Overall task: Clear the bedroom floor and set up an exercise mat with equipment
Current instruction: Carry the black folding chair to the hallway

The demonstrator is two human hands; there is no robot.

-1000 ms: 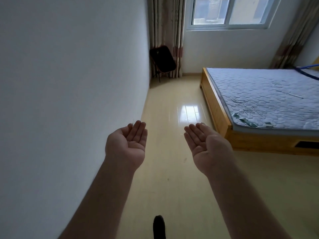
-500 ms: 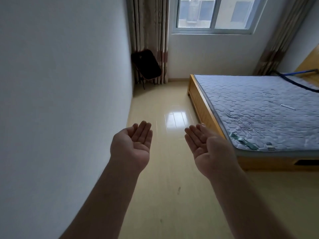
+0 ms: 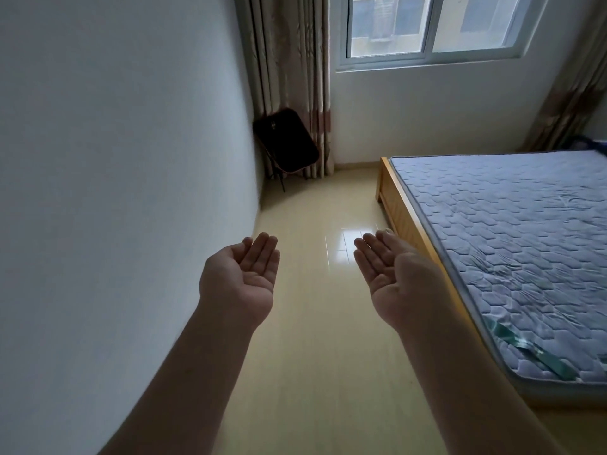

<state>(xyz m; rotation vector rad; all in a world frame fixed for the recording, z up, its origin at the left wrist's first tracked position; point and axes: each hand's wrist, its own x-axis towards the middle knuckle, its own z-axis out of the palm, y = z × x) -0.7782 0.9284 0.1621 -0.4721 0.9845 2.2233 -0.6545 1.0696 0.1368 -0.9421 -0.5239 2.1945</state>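
My left hand [image 3: 241, 279] and my right hand [image 3: 391, 274] are stretched out in front of me, palms up, fingers straight and empty. They hover above a strip of pale yellow floor [image 3: 315, 356] that runs between the white wall and the bed. A dark folding chair [image 3: 285, 142] stands in the far left corner, leaning near the curtain. No exercise mat or equipment is in view.
A wooden-framed bed [image 3: 399, 221] with a bare grey-blue quilted mattress [image 3: 512, 244] fills the right side. A white wall [image 3: 115, 192] closes the left. Curtains [image 3: 289, 60] hang beside a window [image 3: 433, 24] on the far wall.
The view has moved forward along the floor strip and the bed now sits closer on the right. Both hands stay palms up and empty.
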